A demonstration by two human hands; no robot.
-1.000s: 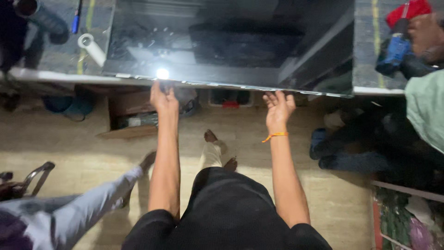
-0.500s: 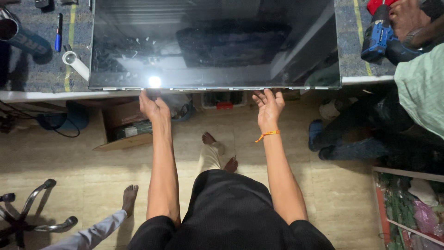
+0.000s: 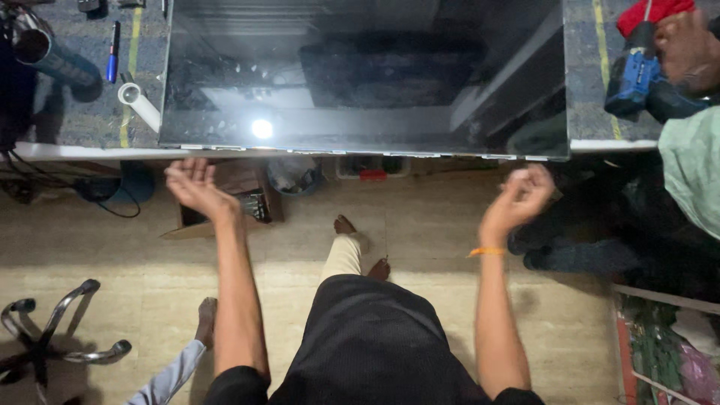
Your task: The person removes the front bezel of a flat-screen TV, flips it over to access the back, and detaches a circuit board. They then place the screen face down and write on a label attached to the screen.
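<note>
A large dark glass panel [image 3: 360,75] lies flat on the workbench [image 3: 90,112], its near edge running along and slightly over the bench's front edge. Both hands are out below that edge, palms turned up and empty: the left hand [image 3: 196,187] sits under the panel's near left corner, fingers loosely spread, and the right hand [image 3: 525,196] under the near right corner, fingers curled but closed on nothing. Neither touches the glass.

To take the panel well from here, I'd judge each palm should come up flat under the overhanging edge, close to the corners, so the weight is shared evenly and the sheet does not twist. Fingertips alone would press on thin glass; broad palm contact looks safer.

A white tube [image 3: 139,105] and a blue pen [image 3: 112,51] lie at the bench's left edge. At the far right corner another person's hand [image 3: 686,49] is on a blue drill [image 3: 634,75], so the lift should keep clear of that side
</note>
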